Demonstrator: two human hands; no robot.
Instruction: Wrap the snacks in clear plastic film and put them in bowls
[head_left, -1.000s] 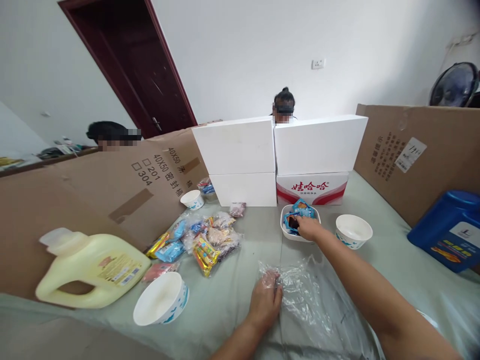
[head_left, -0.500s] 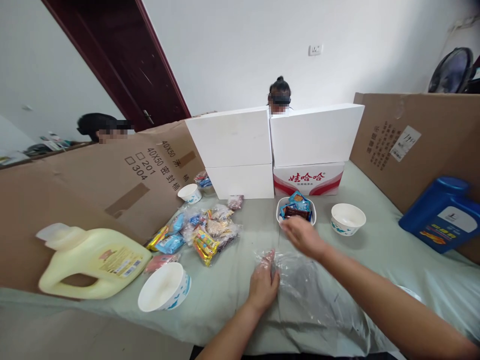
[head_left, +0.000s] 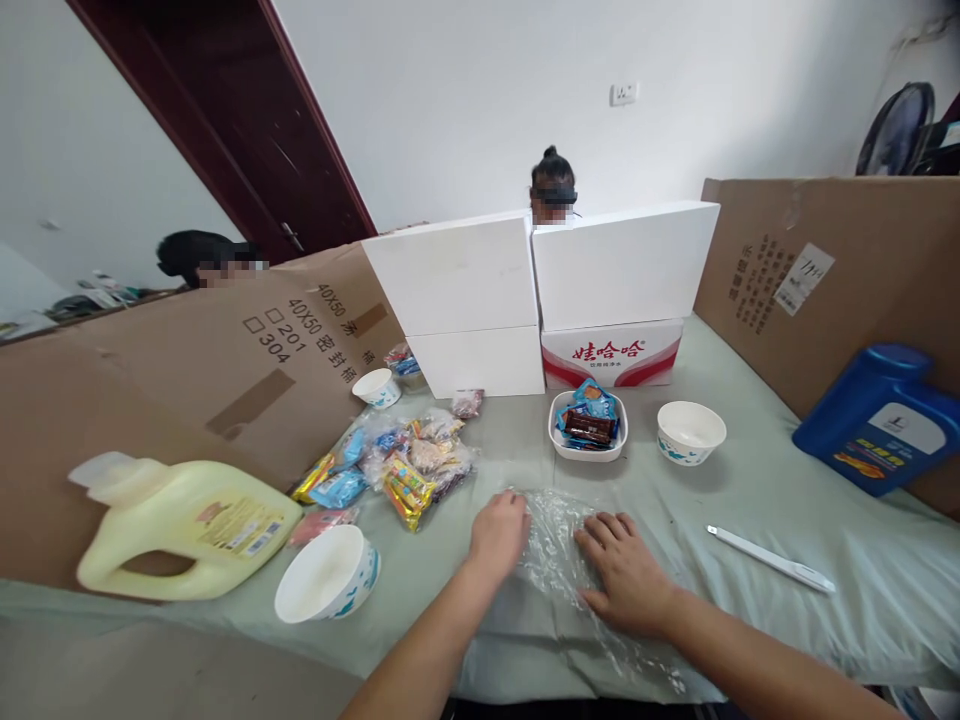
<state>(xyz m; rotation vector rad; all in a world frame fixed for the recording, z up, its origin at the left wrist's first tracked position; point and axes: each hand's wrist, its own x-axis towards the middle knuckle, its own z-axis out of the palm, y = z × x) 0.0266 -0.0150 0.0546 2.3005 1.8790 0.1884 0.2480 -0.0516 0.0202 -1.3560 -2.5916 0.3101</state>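
Observation:
A clear plastic bag (head_left: 555,545) lies crumpled on the cloth in front of me. My left hand (head_left: 499,535) is closed, its fingers curled over the bag's upper left edge. On the bag's right side rests my right hand (head_left: 630,575), palm down with fingers spread. Just beyond the bag stands a square white dish (head_left: 589,455) filled with wrapped snacks (head_left: 591,428) in blue and brown packaging. A white utility knife (head_left: 772,558) lies on the cloth to the right of my right hand.
Several wrapped snacks (head_left: 409,485) are heaped left of centre. Paper bowls stand at the right (head_left: 691,435), front left (head_left: 328,575) and back left (head_left: 377,388). A yellow jug (head_left: 187,525), a blue bottle (head_left: 881,420), white boxes (head_left: 465,280) and cardboard (head_left: 817,300) border the table. Two people are behind.
My right hand has moved from the dish's near edge back and down onto the plastic bag. My left hand has shifted slightly up and left. The utility knife has come into view.

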